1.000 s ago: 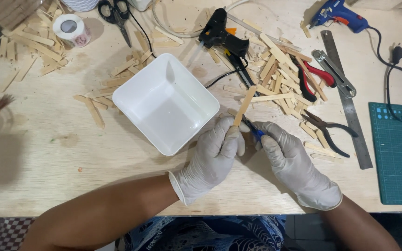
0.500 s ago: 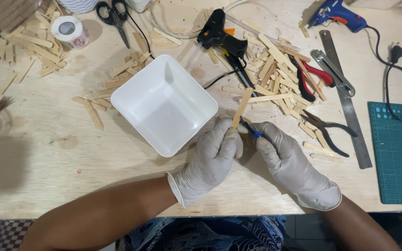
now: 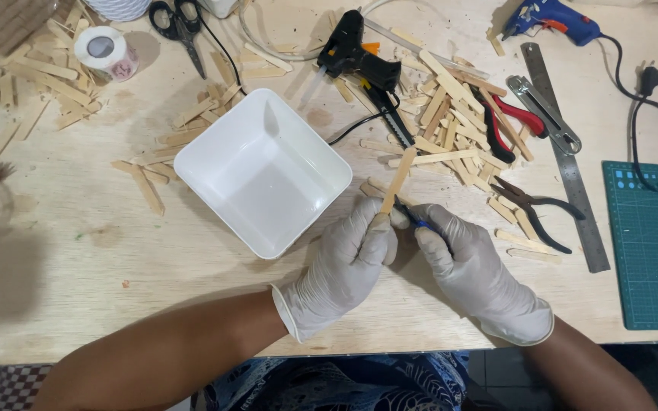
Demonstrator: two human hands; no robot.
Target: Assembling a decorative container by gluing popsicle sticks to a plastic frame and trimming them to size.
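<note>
one wooden stick (image 3: 399,180) is pinched upright in the left hand (image 3: 348,270), just right of the empty white tray (image 3: 262,172). the right hand (image 3: 472,270) grip presses a blue-handled blade (image 3: 413,217) against the stick's lower end. judged: cut under way, stick not yet parted; many loose sticks (image 3: 451,125) lie on the bench (image 3: 100,259).

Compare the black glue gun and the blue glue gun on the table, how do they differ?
The black glue gun lies near the middle, above the white tray; the blue glue gun lies at the far right edge, partly cut off. The black one has an orange trigger. Both rest on their sides, cords attached, away from both hands.
</note>
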